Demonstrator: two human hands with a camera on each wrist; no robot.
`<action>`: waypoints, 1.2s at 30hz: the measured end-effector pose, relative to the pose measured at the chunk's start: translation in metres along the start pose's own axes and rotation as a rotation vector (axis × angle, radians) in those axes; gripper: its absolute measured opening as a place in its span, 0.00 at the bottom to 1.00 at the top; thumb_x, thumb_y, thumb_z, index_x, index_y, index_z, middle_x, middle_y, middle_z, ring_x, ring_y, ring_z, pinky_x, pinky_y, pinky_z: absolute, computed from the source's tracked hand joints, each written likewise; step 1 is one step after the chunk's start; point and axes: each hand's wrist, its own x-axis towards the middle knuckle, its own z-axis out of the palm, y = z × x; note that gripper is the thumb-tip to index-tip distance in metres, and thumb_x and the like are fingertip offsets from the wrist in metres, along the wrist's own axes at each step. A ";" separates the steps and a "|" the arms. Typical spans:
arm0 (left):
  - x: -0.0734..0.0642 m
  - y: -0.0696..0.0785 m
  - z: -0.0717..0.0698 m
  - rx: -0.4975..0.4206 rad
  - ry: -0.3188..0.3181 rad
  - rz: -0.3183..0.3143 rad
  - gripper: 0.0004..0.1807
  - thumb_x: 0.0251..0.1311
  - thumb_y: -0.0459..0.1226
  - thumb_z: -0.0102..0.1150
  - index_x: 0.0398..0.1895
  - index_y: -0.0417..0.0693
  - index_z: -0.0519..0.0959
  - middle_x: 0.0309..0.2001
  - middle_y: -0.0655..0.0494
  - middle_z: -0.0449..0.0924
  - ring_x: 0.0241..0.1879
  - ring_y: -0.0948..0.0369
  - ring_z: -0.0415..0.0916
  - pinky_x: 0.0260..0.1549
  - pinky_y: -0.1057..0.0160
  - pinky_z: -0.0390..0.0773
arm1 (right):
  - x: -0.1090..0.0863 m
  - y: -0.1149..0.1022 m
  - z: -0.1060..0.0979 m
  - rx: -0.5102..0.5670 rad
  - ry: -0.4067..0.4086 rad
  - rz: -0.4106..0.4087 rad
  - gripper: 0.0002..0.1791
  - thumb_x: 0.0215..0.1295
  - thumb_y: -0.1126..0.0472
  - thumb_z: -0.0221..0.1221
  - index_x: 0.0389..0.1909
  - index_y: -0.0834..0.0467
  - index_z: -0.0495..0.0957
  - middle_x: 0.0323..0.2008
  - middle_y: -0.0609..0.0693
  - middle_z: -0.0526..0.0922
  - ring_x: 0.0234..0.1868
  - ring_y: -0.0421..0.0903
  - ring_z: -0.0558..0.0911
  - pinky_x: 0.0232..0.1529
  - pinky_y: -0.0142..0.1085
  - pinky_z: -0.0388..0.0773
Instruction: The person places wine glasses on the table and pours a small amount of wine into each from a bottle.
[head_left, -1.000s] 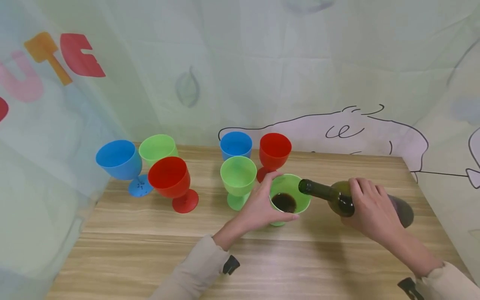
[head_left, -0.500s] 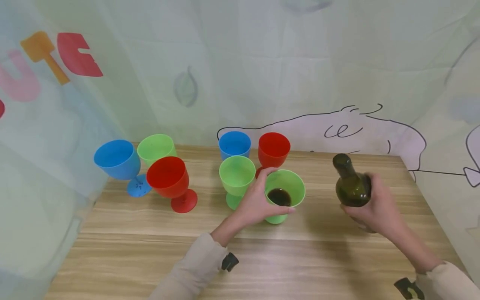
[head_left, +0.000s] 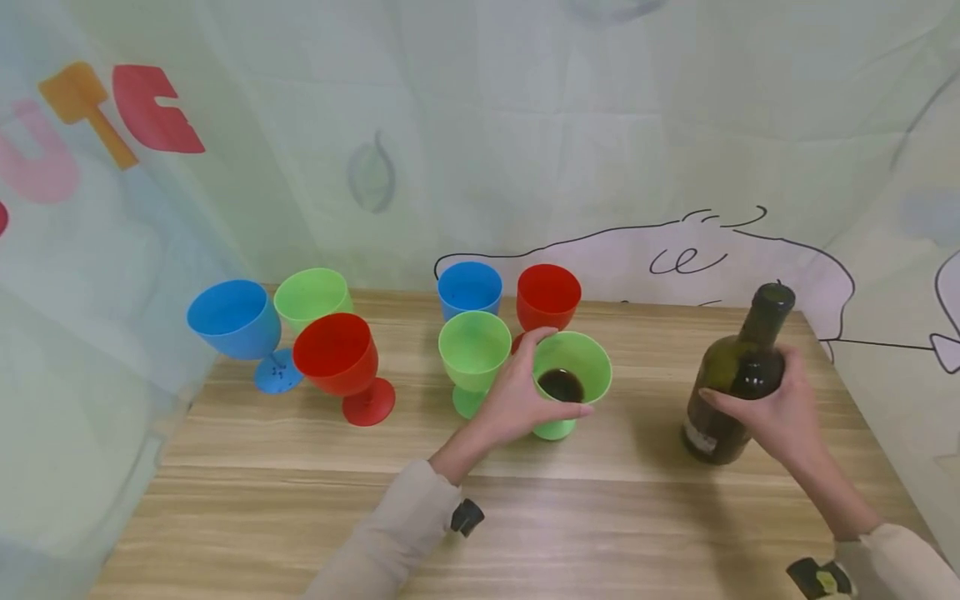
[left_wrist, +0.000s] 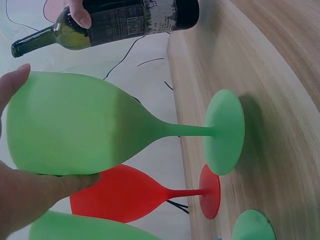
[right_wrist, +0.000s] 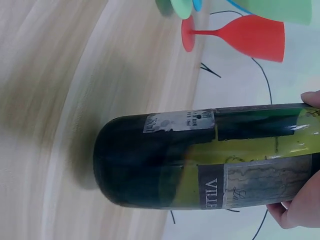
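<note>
My left hand (head_left: pixel 517 396) grips a green goblet (head_left: pixel 588 362) by its bowl, thumb on the near side and fingers on the far side. Dark liquid (head_left: pixel 561 385) lies in the bottom of that goblet. In the left wrist view its foot (left_wrist: pixel 224 132) is right at the tabletop with a shadow beside it. To the right, my right hand (head_left: pixel 780 408) grips a dark green wine bottle (head_left: pixel 723 358) around its body. The bottle is nearly upright, tilted slightly, its neck up and away from the goblet. Its torn label (right_wrist: pixel 265 182) shows in the right wrist view.
Behind the held goblet stand a red goblet (head_left: pixel 549 296), a blue goblet (head_left: pixel 470 287) and another green goblet (head_left: pixel 474 350). A second group at left has blue (head_left: pixel 236 321), green (head_left: pixel 313 296) and red goblets (head_left: pixel 341 358). A printed cloth (head_left: pixel 510 167) backs the wooden table (head_left: pixel 300 500).
The bottle has swung from lying sideways with its mouth at the goblet's rim to nearly upright, farther right. The goblet in my left hand has shifted slightly left and away from me.
</note>
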 end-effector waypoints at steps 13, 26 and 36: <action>0.027 0.007 0.018 0.031 -0.008 -0.023 0.52 0.37 0.50 0.73 0.66 0.57 0.53 0.59 0.59 0.64 0.57 0.58 0.62 0.49 0.52 0.71 | 0.001 0.010 0.000 0.012 0.031 0.110 0.47 0.47 0.57 0.68 0.60 0.71 0.50 0.52 0.73 0.63 0.50 0.67 0.67 0.46 0.62 0.65; 0.063 0.006 0.044 -0.012 0.005 0.022 0.49 0.38 0.46 0.73 0.64 0.53 0.56 0.53 0.59 0.68 0.52 0.61 0.65 0.47 0.58 0.71 | 0.002 0.019 -0.002 0.045 0.032 0.131 0.48 0.47 0.59 0.68 0.62 0.69 0.49 0.54 0.70 0.62 0.51 0.64 0.66 0.47 0.59 0.65; 0.077 0.009 0.054 0.029 0.007 -0.026 0.50 0.40 0.47 0.72 0.65 0.48 0.53 0.58 0.55 0.64 0.55 0.58 0.63 0.50 0.56 0.70 | 0.002 0.019 -0.006 0.021 0.009 0.126 0.48 0.49 0.56 0.67 0.61 0.71 0.48 0.54 0.71 0.61 0.51 0.66 0.66 0.45 0.61 0.66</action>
